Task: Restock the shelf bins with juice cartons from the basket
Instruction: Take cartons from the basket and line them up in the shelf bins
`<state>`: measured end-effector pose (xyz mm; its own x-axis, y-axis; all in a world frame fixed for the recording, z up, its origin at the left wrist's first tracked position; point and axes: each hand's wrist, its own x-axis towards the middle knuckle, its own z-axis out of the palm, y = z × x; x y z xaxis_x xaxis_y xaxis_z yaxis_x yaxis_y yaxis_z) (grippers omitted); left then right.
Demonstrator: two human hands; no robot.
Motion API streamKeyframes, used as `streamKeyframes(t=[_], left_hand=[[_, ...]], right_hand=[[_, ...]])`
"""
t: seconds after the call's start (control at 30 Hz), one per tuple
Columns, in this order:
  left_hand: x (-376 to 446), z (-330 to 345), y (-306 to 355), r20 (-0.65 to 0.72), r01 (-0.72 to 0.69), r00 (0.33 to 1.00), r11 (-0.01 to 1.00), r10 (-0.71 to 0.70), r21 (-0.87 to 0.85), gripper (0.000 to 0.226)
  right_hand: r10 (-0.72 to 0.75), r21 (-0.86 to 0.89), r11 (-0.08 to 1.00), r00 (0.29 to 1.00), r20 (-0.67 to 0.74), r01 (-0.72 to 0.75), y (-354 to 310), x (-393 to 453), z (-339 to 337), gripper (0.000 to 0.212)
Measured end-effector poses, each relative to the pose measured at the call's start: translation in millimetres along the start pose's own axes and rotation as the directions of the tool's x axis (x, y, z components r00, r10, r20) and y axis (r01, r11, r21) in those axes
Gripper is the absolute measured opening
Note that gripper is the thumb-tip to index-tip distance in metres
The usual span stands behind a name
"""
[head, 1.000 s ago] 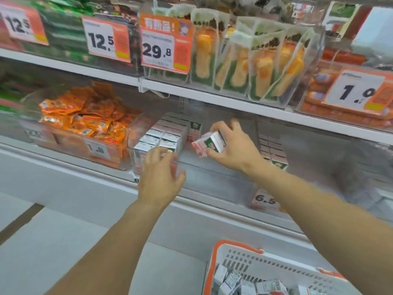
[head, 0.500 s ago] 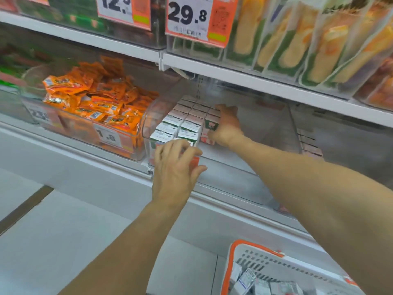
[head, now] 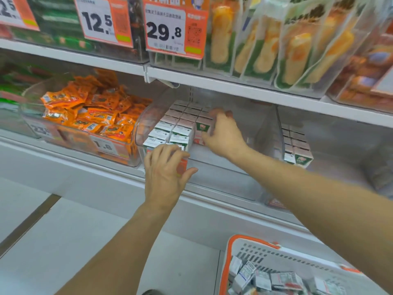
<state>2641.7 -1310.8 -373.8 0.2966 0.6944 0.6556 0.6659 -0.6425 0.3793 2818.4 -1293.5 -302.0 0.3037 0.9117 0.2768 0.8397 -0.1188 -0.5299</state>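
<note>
A clear shelf bin (head: pixel 223 182) on the lower shelf holds rows of small white, green and red juice cartons (head: pixel 174 126). My right hand (head: pixel 223 135) reaches into the bin and grips a juice carton (head: pixel 203 127) at the right end of the rows, set against the others. My left hand (head: pixel 168 173) rests on the bin's front wall, fingers curled over the rim by the front cartons. A white basket with an orange rim (head: pixel 251 239) at the lower right holds several loose cartons (head: pixel 276 281).
A bin of orange snack packets (head: pixel 91 116) stands left of the carton bin. Another clear bin with cartons (head: pixel 297 150) is to the right. The upper shelf carries price tags (head: pixel 172 28) and bagged goods (head: pixel 276 43). White floor lies below.
My right hand carried the carton from the bin's front into the bin and set it against the rows. My left hand stayed on the bin's front. The view moved closer.
</note>
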Motion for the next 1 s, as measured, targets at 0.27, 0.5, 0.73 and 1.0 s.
streamKeyframes(t=[0.27, 0.5, 0.73, 1.0], left_hand=[[-2, -10, 57, 0.032, -0.006, 0.999, 1.000, 0.006, 0.001, 0.037], [-50, 8, 153, 0.470, 0.080, 0.877, 0.934, 0.101, -0.349, 0.010], [-208, 66, 207, 0.948, 0.335, 0.316, 0.929, 0.048, -0.159, 0.016], [-309, 87, 208, 0.970, 0.240, -0.191, 0.950, -0.154, 0.198, 0.056]], right_hand=[[-0.092, 0.124, 0.990, 0.976, 0.197, 0.068, 53, -206, -91, 0.017], [0.263, 0.100, 0.939, 0.878, 0.400, -0.328, 179, -318, -65, 0.021], [0.373, -0.049, 0.897, 0.694, 0.616, -0.439, 281, -395, -55, 0.013], [0.511, -0.062, 0.739, 0.497, 0.701, -0.671, 332, -444, -37, 0.009]])
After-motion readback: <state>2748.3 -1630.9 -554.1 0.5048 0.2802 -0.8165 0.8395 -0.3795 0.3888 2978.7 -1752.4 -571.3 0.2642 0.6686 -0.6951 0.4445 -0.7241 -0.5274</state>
